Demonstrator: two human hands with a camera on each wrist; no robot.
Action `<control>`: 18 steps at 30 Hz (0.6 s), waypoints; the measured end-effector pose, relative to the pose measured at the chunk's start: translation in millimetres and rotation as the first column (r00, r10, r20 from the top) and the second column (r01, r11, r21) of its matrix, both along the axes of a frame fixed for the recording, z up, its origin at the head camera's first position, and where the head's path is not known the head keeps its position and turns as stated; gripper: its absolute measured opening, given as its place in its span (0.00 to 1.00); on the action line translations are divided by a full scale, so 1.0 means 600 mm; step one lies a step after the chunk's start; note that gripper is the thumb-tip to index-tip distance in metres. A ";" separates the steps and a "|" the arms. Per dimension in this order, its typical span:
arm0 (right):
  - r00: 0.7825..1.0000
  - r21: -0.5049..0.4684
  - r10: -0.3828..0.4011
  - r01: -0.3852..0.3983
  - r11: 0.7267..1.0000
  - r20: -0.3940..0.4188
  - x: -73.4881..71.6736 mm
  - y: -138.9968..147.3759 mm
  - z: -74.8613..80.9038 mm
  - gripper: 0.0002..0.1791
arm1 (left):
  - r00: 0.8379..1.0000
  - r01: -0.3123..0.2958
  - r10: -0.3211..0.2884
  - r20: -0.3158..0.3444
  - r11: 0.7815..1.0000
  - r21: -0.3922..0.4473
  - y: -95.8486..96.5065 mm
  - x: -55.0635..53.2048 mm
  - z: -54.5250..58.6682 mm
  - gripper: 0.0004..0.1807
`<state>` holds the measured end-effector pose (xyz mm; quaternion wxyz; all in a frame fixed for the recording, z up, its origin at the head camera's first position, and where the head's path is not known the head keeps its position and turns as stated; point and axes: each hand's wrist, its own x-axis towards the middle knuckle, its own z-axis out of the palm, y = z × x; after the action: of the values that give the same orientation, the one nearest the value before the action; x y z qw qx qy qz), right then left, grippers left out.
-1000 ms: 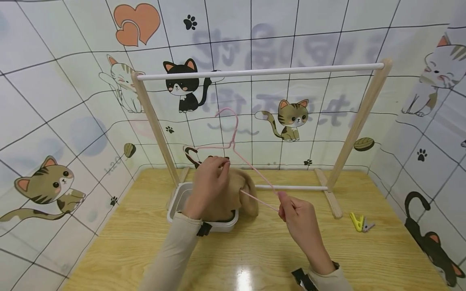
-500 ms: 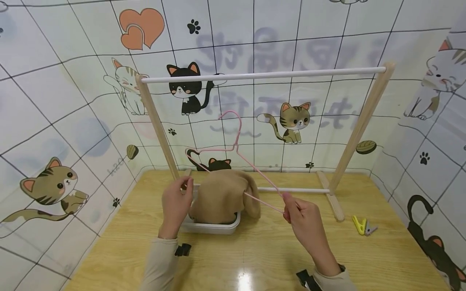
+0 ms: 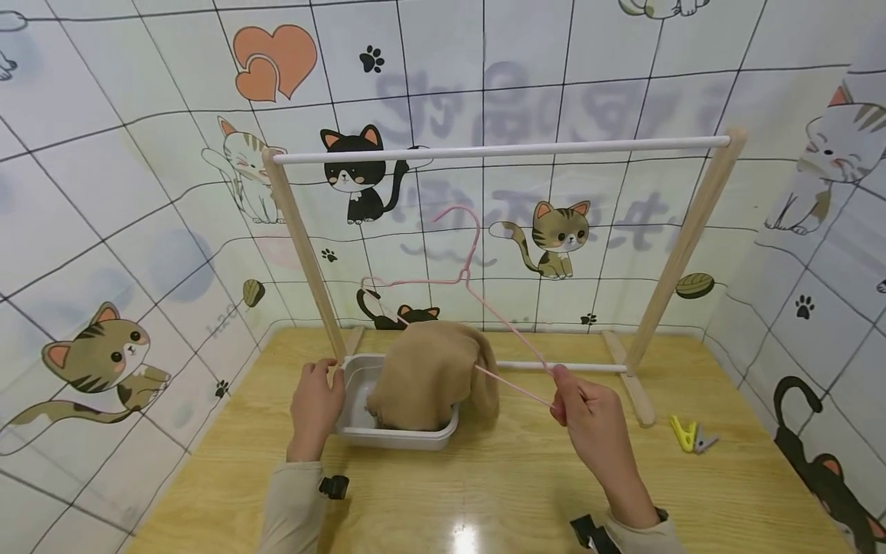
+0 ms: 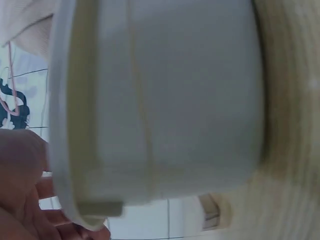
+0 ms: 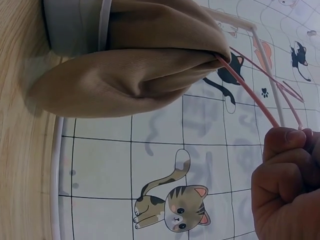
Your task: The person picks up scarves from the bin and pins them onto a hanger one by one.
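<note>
My right hand (image 3: 595,427) pinches the right corner of a pink hanger (image 3: 508,323), thumb and curled fingers close together. The hanger stands tilted, its hook up. A brown cloth (image 3: 432,377) drapes over its lower bar, which emerges from the cloth's right side. Most of the cloth bunches in a white plastic tub (image 3: 398,440), with a fold hanging outside the right rim, also seen in the right wrist view. My left hand (image 3: 316,404) is at the tub's left rim, fingers loosely bent and fingertips near the back corner. The tub's outer wall (image 4: 190,100) fills the left wrist view.
Behind the tub stands a wooden rack with a white top rail (image 3: 505,150) and a low white bar (image 3: 567,368). Its right foot (image 3: 631,385) reaches forward. A yellow clothespin (image 3: 684,435) and a grey clothespin (image 3: 704,440) lie on the table's right side.
My left hand has moved from over the cloth, left and down to the tub's left rim. My right hand has shifted slightly right with the hanger, whose hook has swung right.
</note>
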<state>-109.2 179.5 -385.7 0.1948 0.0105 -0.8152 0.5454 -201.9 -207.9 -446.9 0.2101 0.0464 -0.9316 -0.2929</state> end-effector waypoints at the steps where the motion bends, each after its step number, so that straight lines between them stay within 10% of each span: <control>1: 1.000 -0.002 -0.004 0.004 1.000 -0.001 0.001 0.002 0.001 0.33 | 1.000 -0.003 0.003 0.012 1.000 0.001 -0.001 0.000 -0.004 0.18; 18: 0.998 0.001 -0.058 0.058 0.998 -0.018 0.007 0.040 0.015 0.34 | 0.988 0.073 -0.075 0.133 0.997 0.018 0.001 -0.007 -0.030 0.15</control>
<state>-105.2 203.5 -376.5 0.2179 -0.0078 -0.8138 0.5387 -206.1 -207.6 -464.9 0.1362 0.0325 -0.9428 -0.3026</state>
